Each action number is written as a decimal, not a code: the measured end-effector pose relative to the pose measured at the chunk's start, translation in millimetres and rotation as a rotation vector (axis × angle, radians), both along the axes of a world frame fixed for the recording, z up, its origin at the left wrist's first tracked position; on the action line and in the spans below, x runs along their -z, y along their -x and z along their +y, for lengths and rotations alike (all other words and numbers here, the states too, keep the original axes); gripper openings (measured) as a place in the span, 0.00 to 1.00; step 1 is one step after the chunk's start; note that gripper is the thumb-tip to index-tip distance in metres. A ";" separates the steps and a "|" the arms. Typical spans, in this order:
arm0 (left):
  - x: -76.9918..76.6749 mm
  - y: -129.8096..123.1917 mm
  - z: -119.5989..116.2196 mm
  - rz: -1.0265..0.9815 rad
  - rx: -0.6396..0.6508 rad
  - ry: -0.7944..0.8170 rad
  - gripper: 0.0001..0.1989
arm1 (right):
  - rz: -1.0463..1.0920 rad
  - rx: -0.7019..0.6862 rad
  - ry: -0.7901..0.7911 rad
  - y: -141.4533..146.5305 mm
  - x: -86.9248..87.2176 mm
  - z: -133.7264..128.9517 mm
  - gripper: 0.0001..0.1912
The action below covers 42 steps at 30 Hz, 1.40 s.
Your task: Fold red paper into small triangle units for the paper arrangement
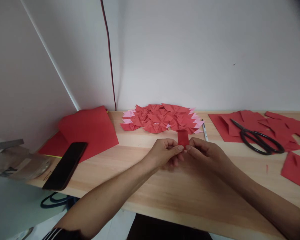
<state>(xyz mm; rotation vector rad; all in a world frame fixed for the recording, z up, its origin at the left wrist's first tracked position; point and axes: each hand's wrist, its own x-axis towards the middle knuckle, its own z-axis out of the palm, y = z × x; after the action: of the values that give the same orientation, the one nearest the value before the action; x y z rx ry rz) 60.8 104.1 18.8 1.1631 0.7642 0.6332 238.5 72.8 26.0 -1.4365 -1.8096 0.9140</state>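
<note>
A small folded piece of red paper [182, 137] is held up above the table, pinched at its lower edge by both hands. My left hand [168, 152] grips its lower left corner between thumb and fingers. On the lower right corner, my right hand [202, 150] pinches it the same way. Just behind the hands lies a wide pile of folded red paper pieces [160, 117] with pointed tips. Pink folded pieces [199, 124] stick out at the pile's sides. The fingertips partly hide the bottom of the held paper.
Black-handled scissors [257, 138] rest on cut red paper [222, 128] at the right. A pen [205, 130] lies beside the pile. At the left are large red sheets [90, 133], a black phone [65, 166] and a clear container [22, 165]. A white wall [177, 53] bounds the wooden table [140, 186].
</note>
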 end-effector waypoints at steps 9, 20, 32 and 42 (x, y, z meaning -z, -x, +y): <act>-0.4 1.2 0.2 -0.068 -0.043 -0.025 0.17 | 0.043 -0.082 0.057 1.4 1.9 0.1 0.18; -4.5 1.7 0.5 -0.015 -0.156 -0.075 0.17 | -0.060 -0.043 0.000 1.0 2.4 -0.7 0.16; 2.1 -3.9 -1.1 -0.137 -0.234 -0.027 0.18 | 0.047 -0.092 0.030 3.1 0.5 -0.7 0.18; 1.6 0.6 1.0 -0.072 -0.057 -0.009 0.19 | 0.016 -0.050 0.005 3.2 2.4 -0.2 0.17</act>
<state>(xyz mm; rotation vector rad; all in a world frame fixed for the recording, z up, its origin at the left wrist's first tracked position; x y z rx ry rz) 60.1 105.1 17.2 1.1242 0.7353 0.7230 235.3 72.6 23.6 -1.3883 -1.8402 0.9528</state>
